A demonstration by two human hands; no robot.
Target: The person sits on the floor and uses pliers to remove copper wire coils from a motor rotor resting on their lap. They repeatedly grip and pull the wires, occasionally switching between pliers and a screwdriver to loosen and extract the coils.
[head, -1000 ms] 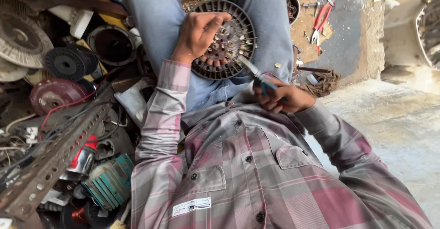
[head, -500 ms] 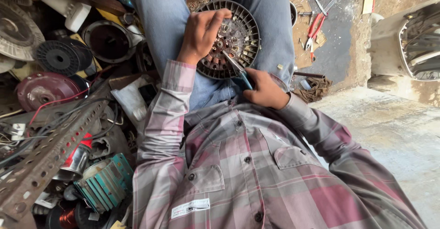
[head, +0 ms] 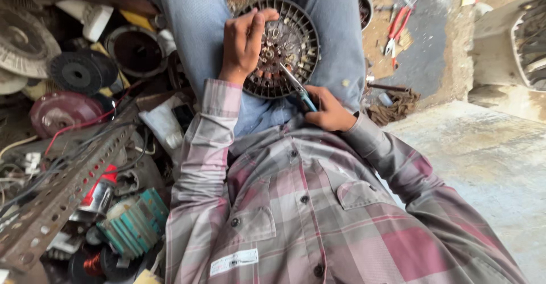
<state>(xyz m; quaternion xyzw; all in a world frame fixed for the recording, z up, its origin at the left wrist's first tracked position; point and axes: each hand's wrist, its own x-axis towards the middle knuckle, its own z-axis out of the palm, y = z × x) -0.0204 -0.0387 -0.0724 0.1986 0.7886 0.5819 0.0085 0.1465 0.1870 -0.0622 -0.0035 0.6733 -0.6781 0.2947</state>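
Motor stator (head: 284,51) is steadied on the lap by the left hand (head: 242,42), fingers spread over its windings. Blue-handled pliers (head: 296,88), gripped in the closed right hand (head: 330,110), enter from 5 o'clock; a slip could nick the copper.

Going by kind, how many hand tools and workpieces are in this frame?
Pliers: 2, namely blue-handled pliers in the right hand and red-handled pliers lying apart.
Round slotted motor part under the left hand: 1
Total: 3

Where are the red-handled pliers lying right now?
In the head view, the red-handled pliers lie on the dusty ground at upper right, beside the person's jeans-clad leg and above the brown rag.
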